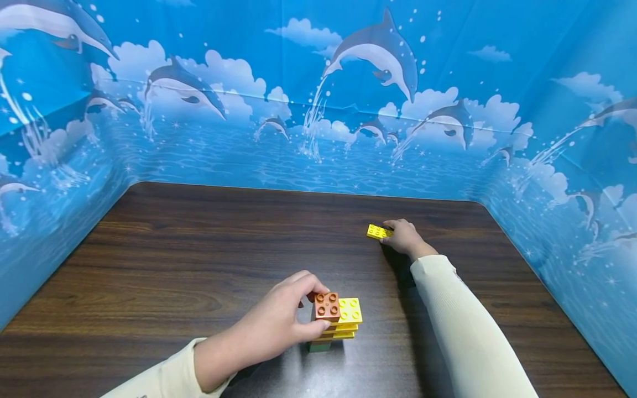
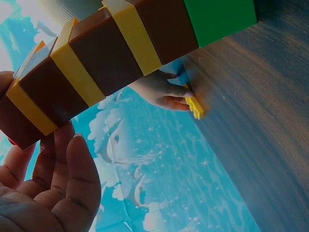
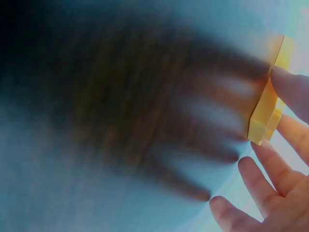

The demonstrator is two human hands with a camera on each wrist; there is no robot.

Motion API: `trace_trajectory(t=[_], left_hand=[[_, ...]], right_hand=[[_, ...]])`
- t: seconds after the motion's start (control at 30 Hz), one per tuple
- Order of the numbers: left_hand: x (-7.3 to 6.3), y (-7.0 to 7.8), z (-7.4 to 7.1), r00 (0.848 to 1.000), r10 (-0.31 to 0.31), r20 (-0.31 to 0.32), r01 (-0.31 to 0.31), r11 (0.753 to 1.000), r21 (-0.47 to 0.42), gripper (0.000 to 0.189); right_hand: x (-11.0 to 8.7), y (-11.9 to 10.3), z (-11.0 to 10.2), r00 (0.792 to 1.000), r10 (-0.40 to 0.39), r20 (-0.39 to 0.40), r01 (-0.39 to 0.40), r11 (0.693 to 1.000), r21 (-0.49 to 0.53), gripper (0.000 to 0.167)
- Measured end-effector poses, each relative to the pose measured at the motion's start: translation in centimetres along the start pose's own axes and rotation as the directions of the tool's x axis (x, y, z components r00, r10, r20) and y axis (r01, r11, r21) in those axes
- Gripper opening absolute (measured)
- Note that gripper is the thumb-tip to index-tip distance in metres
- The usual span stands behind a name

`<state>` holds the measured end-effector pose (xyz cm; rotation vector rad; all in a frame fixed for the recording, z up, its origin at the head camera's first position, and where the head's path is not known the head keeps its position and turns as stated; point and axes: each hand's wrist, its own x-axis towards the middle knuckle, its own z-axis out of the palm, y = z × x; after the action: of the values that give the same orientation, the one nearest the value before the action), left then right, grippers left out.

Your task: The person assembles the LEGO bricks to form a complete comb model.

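Note:
A tower of toy building bricks stands upright near the front middle of the table. Brown bricks point(image 2: 104, 50) alternate in it with thin yellow bricks point(image 1: 350, 310) that jut out to the right, over a green brick point(image 2: 222, 21) at the base. My left hand point(image 1: 276, 316) grips the top brown brick point(image 1: 327, 307) between thumb and fingers. Farther back on the right, my right hand point(image 1: 407, 239) pinches a loose flat yellow brick point(image 1: 375, 231) by its right end. In the right wrist view that brick lies between thumb and forefinger, the other fingers spread.
The dark wooden table point(image 1: 199, 237) has rounded far corners. A blue dolphin-print curtain point(image 1: 308, 143) encloses its back and both sides. The right forearm, in a cream sleeve point(image 1: 463, 320), reaches across to the right of the tower.

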<state>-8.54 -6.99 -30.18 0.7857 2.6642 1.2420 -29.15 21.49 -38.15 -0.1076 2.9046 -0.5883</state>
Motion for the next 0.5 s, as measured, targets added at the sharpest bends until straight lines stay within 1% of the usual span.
trace_trajectory(t=[0.13,0.33,0.5], left_hand=[[0.03,0.05,-0.02,1.0,-0.003,0.002,0.003,1.0,-0.005,0.026],[-0.03,0.1,-0.07,1.0,0.01,-0.007,-0.01,1.0,0.01,0.025],[-0.07,0.08,-0.07,1.0,0.007,-0.01,-0.007,1.0,0.012,0.025]], right_hand=[[-0.12,-0.19,-0.02,1.0,-0.017,-0.003,0.017,1.0,0.016,0.049],[-0.14,-0.53,-0.01,1.0,-0.019,0.004,0.019,1.0,0.001,0.042],[-0.31,-0.83,-0.13,1.0,-0.019,-0.001,0.019,1.0,-0.014,0.041]])
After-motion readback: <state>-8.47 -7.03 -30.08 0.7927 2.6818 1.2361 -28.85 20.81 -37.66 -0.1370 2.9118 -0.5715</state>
